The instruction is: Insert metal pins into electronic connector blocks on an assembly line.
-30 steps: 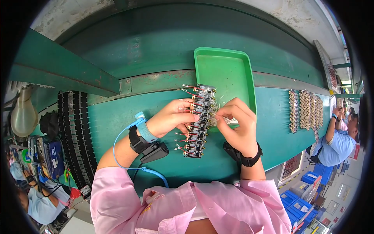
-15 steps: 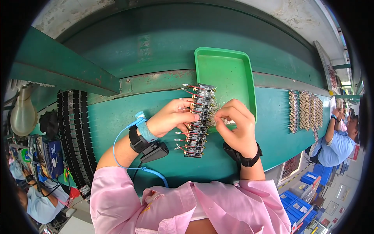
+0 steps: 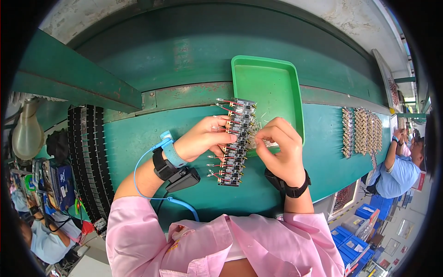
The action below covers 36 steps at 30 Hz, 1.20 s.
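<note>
A strip of small black switch-like parts (image 3: 237,154) stands lengthwise before me. Red wires with small clear tips stick out along its left side, and brass-coloured pins along its right. My left hand (image 3: 207,137) grips the strip near its middle, thumb on top and fingers partly hidden behind it. Just right of the strip, my right hand (image 3: 282,147) has thumb and forefinger brought together; whatever is between them is too small to make out. Under and beyond it lies a green tray (image 3: 299,104) with a heap of thin pale pieces (image 3: 258,124) at its near left.
Long black strips (image 3: 91,166) lie at the left of the green bench (image 3: 138,134). Rows of beige parts (image 3: 362,131) lie at the right. A green metal beam (image 3: 83,74) juts in from the left. A blue coiled cord (image 3: 182,203) runs from my left wrist. Co-workers sit on both sides.
A faint mark on the dark green surface behind the bench has shifted right. My hands and the strip are almost unmoved.
</note>
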Motion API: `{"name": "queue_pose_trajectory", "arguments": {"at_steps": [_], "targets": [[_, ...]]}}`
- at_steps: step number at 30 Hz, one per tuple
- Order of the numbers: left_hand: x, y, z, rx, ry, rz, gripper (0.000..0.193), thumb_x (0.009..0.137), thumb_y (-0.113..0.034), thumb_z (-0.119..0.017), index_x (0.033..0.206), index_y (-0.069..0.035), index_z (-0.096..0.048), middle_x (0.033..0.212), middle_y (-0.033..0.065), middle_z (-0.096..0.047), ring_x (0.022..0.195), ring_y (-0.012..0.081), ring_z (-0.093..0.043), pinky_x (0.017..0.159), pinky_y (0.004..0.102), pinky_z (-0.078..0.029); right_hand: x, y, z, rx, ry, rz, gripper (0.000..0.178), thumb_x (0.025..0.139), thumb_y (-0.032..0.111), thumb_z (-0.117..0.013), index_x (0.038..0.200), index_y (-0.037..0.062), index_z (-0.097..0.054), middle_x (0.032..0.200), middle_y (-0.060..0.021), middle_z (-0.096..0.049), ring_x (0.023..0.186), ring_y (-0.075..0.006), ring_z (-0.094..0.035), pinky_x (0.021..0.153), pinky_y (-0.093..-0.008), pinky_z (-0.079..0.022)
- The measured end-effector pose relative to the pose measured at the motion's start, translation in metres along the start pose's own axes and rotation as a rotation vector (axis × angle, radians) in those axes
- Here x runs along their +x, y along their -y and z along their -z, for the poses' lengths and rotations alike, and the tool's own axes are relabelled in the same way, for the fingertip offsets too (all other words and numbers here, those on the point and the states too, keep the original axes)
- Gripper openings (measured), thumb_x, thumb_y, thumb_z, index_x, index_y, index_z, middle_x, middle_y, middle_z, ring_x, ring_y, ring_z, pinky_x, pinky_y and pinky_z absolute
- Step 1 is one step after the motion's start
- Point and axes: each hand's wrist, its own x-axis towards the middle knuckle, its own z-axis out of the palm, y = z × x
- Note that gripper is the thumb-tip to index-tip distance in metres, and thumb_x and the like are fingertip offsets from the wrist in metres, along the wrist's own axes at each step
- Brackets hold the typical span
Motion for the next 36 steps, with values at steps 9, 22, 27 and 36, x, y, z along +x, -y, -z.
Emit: {"name": "queue_pose_trajectory", "arguments": {"at_steps": [9, 22, 27, 36], "targets": [[-0.0001, -0.0005, -0.0001, 0.007, -0.006, -0.004, 0.027, 0.08, -0.014, -0.057, 0.104, -0.002, -0.052, 0.085, 0.0024, -0.059, 0.069, 0.0085, -0.059, 0.05, 0.0207, -0.051, 0.0011, -0.0001, -0.0016, -0.038, 0.005, 0.019, 0.015, 0.06, -0.01, -0.058, 0.068, 0.002, -0.054, 0.067, -0.0051, -0.051, 0.059, -0.0161, -0.049, 0.051, -0.0246, -0.039], [-0.002, -0.0049, -0.0039, -0.017, 0.019, -0.004, 0.028, 0.081, -0.014, -0.056, 0.105, -0.002, -0.052, 0.086, 0.0024, -0.059, 0.07, 0.0088, -0.059, 0.05, 0.0207, -0.051, 0.0001, -0.0054, -0.0014, -0.074, 0.031, -0.059, 0.015, 0.063, -0.01, -0.057, 0.071, 0.0017, -0.053, 0.068, -0.0052, -0.049, 0.058, -0.0157, -0.047, 0.052, -0.0244, -0.039], [-0.0015, 0.0, -0.0005, 0.028, 0.031, 0.008, 0.028, 0.081, -0.015, -0.056, 0.106, -0.002, -0.052, 0.087, 0.0029, -0.059, 0.071, 0.009, -0.059, 0.05, 0.0206, -0.051, 0.0013, -0.0036, -0.0047, -0.055, 0.02, -0.04, 0.015, 0.064, -0.01, -0.058, 0.071, 0.0015, -0.053, 0.068, -0.0051, -0.049, 0.059, -0.0154, -0.047, 0.052, -0.0242, -0.039], [-0.0008, -0.0008, -0.0001, 0.018, 0.041, 0.014, 0.028, 0.081, -0.016, -0.056, 0.105, -0.002, -0.052, 0.087, 0.0037, -0.059, 0.07, 0.0093, -0.059, 0.051, 0.0211, -0.051, 0.0003, -0.0058, -0.0039, -0.011, -0.026, -0.11, 0.013, 0.068, -0.008, -0.061, 0.075, 0.0012, -0.055, 0.068, -0.0053, -0.05, 0.058, -0.0136, -0.048, 0.052, -0.023, -0.039]]}}
